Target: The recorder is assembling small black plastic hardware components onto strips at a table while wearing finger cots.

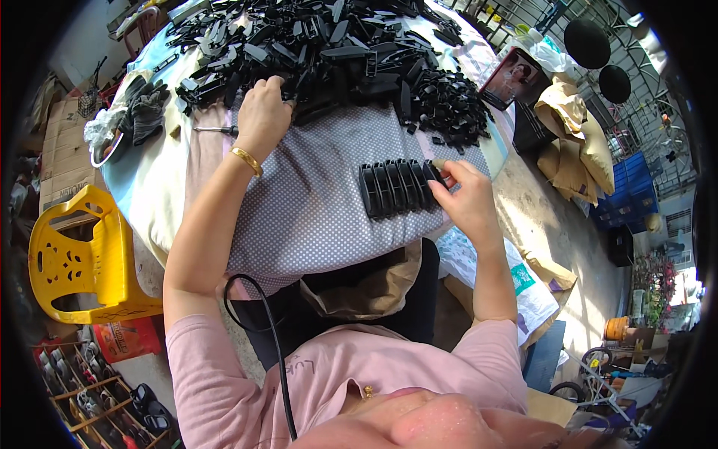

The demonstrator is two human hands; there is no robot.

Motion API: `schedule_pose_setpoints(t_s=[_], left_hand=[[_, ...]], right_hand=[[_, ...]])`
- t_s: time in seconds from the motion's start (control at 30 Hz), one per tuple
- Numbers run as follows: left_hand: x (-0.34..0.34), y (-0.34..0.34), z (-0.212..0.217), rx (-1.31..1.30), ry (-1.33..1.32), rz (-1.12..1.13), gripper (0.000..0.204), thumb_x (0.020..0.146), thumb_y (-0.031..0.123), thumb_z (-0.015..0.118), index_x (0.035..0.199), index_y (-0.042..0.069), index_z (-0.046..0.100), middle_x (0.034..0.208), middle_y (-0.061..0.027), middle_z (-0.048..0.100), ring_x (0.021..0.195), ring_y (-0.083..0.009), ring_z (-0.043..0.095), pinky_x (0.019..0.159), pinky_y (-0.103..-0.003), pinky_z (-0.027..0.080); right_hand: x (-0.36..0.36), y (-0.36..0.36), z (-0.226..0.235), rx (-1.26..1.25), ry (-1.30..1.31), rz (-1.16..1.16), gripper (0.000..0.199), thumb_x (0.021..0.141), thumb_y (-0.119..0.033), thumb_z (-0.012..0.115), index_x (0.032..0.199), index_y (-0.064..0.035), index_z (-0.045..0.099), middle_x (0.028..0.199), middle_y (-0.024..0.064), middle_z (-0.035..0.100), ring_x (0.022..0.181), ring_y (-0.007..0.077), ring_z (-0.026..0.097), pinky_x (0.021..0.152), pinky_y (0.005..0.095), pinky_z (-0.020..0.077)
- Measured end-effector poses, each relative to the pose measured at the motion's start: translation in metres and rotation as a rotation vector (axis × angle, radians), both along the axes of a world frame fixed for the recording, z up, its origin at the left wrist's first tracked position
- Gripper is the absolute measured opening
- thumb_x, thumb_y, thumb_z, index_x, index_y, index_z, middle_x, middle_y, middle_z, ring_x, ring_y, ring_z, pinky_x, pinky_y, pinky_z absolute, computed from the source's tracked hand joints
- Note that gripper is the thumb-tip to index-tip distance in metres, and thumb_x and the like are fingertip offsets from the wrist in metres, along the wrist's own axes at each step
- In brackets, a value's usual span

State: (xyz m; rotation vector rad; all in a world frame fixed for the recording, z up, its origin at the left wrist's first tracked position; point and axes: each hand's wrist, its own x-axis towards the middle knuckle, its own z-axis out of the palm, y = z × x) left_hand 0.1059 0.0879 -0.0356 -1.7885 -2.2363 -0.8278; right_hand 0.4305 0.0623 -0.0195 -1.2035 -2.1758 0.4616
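A row of several matching black plastic parts [393,188] stands side by side on the dotted cloth. My right hand [467,196] pinches the black plastic piece [431,173] at the row's right end between thumb and fingers. Farther left, my left hand [263,116] is at the near edge of a large heap of long black plastic pieces [299,45]. Its fingers are curled down, and whatever they grip is hidden. Close to that wrist lies a screwdriver [217,130]. Smaller black pieces [445,105] form a pile at the heap's right.
The round table is covered by a dotted cloth [299,217]. Dark gloves [146,108] lie at its left, and a phone [511,77] leans at the right edge. A yellow chair [82,258] stands left. A black cable [278,352] runs down in front of me.
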Motion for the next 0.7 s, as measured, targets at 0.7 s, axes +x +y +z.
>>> schedule_pose_setpoints(t_s=[0.7], left_hand=[[0.028,-0.014,0.010,-0.373,-1.781,-0.931,0.033,0.092,0.011,0.046,0.121,-0.005,0.047,0.102,-0.0169,0.062,0.083,-0.0180,0.062,0.074,-0.029,0.052]], right_hand=[[-0.006,0.072,-0.005,0.401,-0.318,0.127,0.018,0.076,-0.004,0.062,0.094,-0.0030,0.064,0.085,0.0095,0.060,0.078,0.0239,0.059,0.068,0.0332,0.0482]])
